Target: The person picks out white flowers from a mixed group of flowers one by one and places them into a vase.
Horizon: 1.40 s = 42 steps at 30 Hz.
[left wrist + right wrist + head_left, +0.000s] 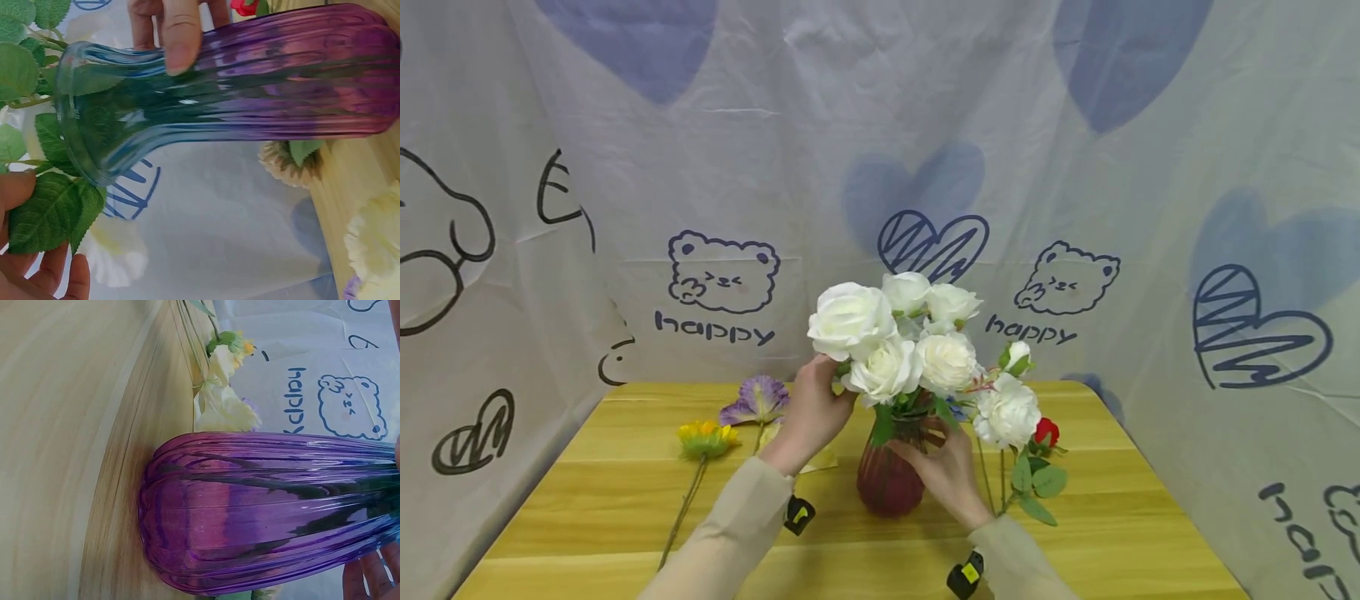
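Observation:
White roses [883, 367] with green leaves stand bunched in a ribbed glass vase [889, 483], reddish-purple below and bluish at its neck. My left hand [816, 412] is at the left of the bunch, its thumb and fingers round a leafy part of a white rose; some fingertips are hidden behind the blooms. In the left wrist view, green leaves [47, 212] lie between that thumb and the curled fingers, beside the vase rim. My right hand [947, 471] grips the vase's neck, thumb in front and fingers round the far side. Stems show through the glass [250, 512].
On the wooden table [820, 567], a yellow flower [707, 437] and a purple flower [758, 400] lie left of the vase. At the right are a white bloom [1007, 412] and a red rose [1047, 432]. A printed cloth [820, 208] hangs behind.

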Motion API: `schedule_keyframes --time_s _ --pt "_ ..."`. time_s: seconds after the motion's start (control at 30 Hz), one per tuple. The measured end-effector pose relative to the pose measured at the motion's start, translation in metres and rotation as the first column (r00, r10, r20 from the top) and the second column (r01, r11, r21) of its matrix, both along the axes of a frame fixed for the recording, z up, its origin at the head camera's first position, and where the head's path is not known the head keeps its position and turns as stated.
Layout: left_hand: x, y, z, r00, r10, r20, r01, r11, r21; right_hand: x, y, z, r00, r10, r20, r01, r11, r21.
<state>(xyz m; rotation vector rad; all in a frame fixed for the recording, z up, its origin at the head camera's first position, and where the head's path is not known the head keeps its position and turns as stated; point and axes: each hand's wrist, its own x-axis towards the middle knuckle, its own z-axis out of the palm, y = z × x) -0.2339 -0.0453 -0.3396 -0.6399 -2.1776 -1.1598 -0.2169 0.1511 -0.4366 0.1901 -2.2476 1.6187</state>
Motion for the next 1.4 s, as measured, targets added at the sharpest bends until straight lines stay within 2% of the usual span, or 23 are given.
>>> schedule_keyframes --time_s 0.33,0.43,0.6,0.77,0.9,1.0,1.2,1.4 --pt "0.005 -0.012 -0.014 0.999 0.02 0.032 -0.021 0.999 0.033 0.0 0.005 0.0 1.0 0.004 0.006 -0.004 1.0 -0.001" --pt "0.004 -0.011 -0.012 1.0 -0.009 0.029 0.007 0.999 0.045 0.0 0.006 0.0 1.0 0.001 0.012 -0.001 1.0 0.002" --pt "0.002 -0.002 -0.002 0.997 -0.064 0.045 0.061 0.996 0.073 0.0 0.006 0.0 1.0 0.006 0.004 -0.006 1.0 -0.003" --pt "0.0 0.007 0.006 0.993 -0.087 0.083 0.08 0.994 0.078 -0.001 0.005 0.0 1.0 0.005 -0.005 -0.005 1.0 0.009" --pt "-0.003 0.009 0.007 0.989 -0.095 0.118 0.085 0.993 0.082 -0.001 0.005 0.0 1.0 0.006 -0.014 -0.006 1.0 0.021" --pt "-0.004 0.008 0.006 0.989 -0.092 0.118 0.083 0.993 0.082 -0.001 0.005 -0.001 1.0 0.003 -0.022 -0.002 1.0 0.029" --pt "-0.007 0.008 0.003 0.998 -0.049 0.043 0.046 0.997 0.058 -0.002 0.005 -0.002 1.0 -0.005 -0.03 0.006 0.999 0.045" --pt "-0.008 0.011 -0.002 0.996 -0.027 0.08 0.025 0.999 0.022 -0.002 0.005 -0.002 0.999 -0.003 -0.032 0.004 0.999 0.034"
